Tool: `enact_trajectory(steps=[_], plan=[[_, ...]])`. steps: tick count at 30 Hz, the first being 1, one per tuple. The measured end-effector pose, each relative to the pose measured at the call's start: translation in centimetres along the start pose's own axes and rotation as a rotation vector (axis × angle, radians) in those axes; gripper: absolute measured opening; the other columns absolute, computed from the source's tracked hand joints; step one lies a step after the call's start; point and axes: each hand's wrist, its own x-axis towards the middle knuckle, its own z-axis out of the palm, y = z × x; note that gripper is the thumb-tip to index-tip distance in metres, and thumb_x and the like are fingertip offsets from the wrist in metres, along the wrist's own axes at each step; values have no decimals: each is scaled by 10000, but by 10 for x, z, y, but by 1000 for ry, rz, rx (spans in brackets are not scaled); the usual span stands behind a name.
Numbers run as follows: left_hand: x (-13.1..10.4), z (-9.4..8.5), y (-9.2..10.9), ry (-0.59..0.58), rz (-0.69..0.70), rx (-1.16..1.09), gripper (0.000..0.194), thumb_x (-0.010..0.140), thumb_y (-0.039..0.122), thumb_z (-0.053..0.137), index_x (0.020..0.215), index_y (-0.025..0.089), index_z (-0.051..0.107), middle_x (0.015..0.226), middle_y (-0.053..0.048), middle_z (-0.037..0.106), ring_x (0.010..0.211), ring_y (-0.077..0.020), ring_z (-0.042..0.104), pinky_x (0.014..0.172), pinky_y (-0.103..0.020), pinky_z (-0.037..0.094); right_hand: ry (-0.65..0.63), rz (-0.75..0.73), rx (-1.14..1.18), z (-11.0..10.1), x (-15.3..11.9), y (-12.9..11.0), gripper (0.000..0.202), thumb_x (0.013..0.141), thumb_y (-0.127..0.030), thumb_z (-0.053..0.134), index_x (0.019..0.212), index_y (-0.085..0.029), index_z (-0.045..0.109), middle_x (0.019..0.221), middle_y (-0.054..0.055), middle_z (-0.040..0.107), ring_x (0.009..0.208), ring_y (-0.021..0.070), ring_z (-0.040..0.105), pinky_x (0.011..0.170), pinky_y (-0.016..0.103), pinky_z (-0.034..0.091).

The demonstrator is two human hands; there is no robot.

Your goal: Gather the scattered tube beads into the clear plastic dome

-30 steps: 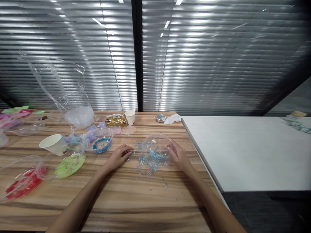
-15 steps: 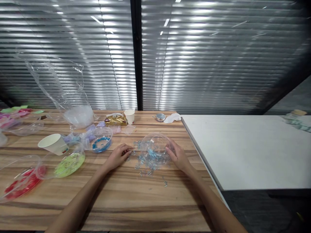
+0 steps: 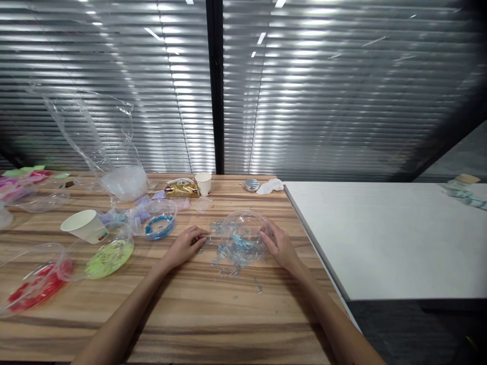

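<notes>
While little has shifted since a sec ago, right hand (image 3: 279, 246) still cups clear bowl (image 3: 245, 234) w/ loose fingers, left hand (image 3: 186, 246) rests curled, empty, by beads (image 3: 228, 261).

Glossy clear plastic on the bowl (image 3: 243, 230) under the right hand (image 3: 279, 247), thin enough to catch the ceiling lights. Scattered around it, small glassy pale-blue beads (image 3: 228, 261), shiny. The table (image 3: 213, 314) is striped wood grain, smooth with a soft sheen. The neighbouring tabletop (image 3: 388, 238) looks matt white. The paper cup (image 3: 85, 226) is dull white, the big bag (image 3: 99, 137) crinkled transparent film.
</notes>
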Motion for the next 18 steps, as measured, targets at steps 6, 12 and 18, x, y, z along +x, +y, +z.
enact_trajectory(steps=[6,12,18], plan=[[-1,0,0,-3,-8,11,321,905,375,429,1039,174,640,947,-91,606,886,-206,555,808,-324,439,-5,9,7,0,-1,0,465,905,-352,421,1331,-168,428,1027,89,639,903,210,594,822,359,473],[-1,0,0,-6,-6,5,324,911,391,431,1056,185,636,971,-90,608,921,-209,550,830,-326,441,8,-12,0,0,0,0,465,902,-339,424,1339,-179,430,1032,88,641,902,209,597,820,359,477],[0,-1,1,-3,-3,7,320,906,386,438,1052,184,639,965,-91,610,905,-210,555,818,-325,445,7,-21,-2,0,0,-1,464,901,-326,418,1345,-192,426,1056,87,638,933,215,598,847,367,473]])
